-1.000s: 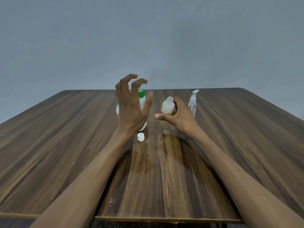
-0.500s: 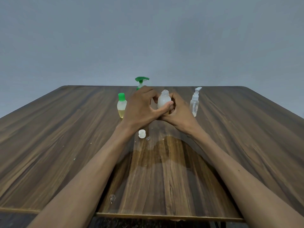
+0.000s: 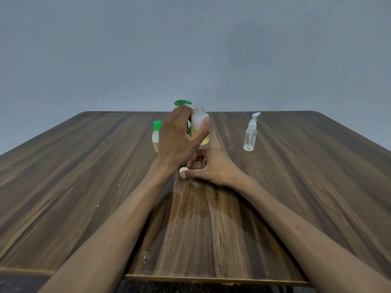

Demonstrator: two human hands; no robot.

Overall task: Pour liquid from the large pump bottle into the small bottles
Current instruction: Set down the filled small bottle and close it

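Small bottles, three: uncapped bottle (image 3: 200,125), yellowish liquid at the bottom, grasped by left hand (image 3: 177,140); green-capped bottle (image 3: 156,137), yellowish liquid; clear pump bottle (image 3: 250,136). Right hand (image 3: 211,168): grip cannot be told.

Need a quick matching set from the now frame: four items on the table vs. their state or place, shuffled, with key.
Column 1
1. uncapped small bottle
2. green-capped bottle
3. clear pump bottle
4. white cap

Column 2
A. stands alone, on the right side of the table
B. lies on the table at the right hand's fingertips
C. stands capped, just left of the left hand
D. held upright in the left hand's grip, neck open

Pairs: 1-D, 2-C, 3-A, 4-B
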